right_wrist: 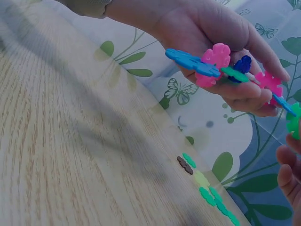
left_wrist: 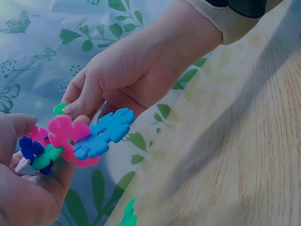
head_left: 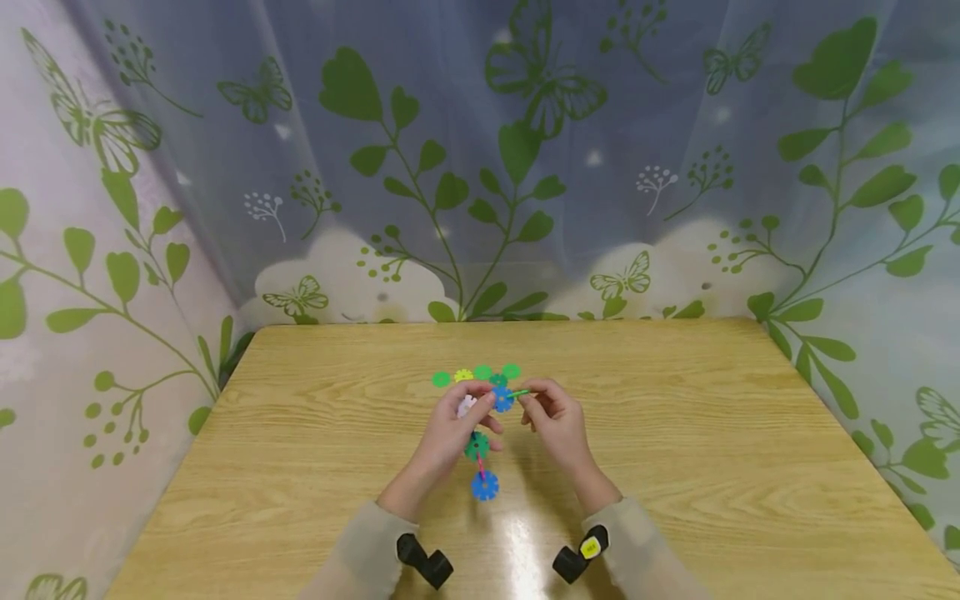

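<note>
Chain of slotted flower discs, held up above the table between both hands. Blue disc sits at its far end, green disc meets that blue one edge-on. Another blue disc ends the near side, toward the person; a pink disc is slotted to it, with dark blue, green, white and pink ones further along.

Left hand holds the chain, fingers curled under it, thumb by the far blue disc. Right hand pinches the green disc between thumb and fingertips.

Step in hand looks like joining green to blue. Can't tell if the slots are fully seated or just touching. Next move probably calls for keeping the blue disc steady in the left, slots lined up and planes crossed, then a firm push from the right; off-angle, green could slip or the chain could twist.

Beyond the hands, loose discs, mostly green plus a yellow one, lie close together on the wood-grain table. Leaf-and-butterfly curtain behind.
</note>
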{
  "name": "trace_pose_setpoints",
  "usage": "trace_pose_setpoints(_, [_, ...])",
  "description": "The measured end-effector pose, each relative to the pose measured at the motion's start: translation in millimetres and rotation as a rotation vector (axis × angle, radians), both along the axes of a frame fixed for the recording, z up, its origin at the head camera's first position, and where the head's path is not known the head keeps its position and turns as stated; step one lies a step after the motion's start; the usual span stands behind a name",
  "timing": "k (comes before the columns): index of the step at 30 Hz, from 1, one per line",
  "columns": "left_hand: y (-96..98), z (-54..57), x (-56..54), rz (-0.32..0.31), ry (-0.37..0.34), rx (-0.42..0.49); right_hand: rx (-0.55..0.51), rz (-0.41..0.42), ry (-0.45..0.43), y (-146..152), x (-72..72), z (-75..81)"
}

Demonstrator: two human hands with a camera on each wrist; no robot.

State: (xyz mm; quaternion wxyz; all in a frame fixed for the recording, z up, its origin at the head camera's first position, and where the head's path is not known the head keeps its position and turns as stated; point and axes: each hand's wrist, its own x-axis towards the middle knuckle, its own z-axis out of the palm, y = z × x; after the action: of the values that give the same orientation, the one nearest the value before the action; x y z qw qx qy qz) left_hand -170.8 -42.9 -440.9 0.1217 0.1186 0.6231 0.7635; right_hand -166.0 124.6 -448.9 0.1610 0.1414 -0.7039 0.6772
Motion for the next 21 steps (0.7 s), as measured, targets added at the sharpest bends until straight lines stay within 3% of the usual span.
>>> trace_pose_setpoints(8, [-4.4, -12.5, -7.0, 0.029, -0.006, 0.008, 0.045, 0.005, -0.043, 2.1, -2.2, -3.0])
trace_pose_setpoints(14, [-7.7, -11.8, -6.9, 0.037, 0.010, 0.013, 0.046, -0.004, -0.055, 2.5, -4.0, -3.0])
trace_pose_setpoints(21, [-12.6, -10.3, -7.0, 0.059, 0.002, 0.002, 0.111, -0.050, -0.156, 9.9, -14.4, -6.4])
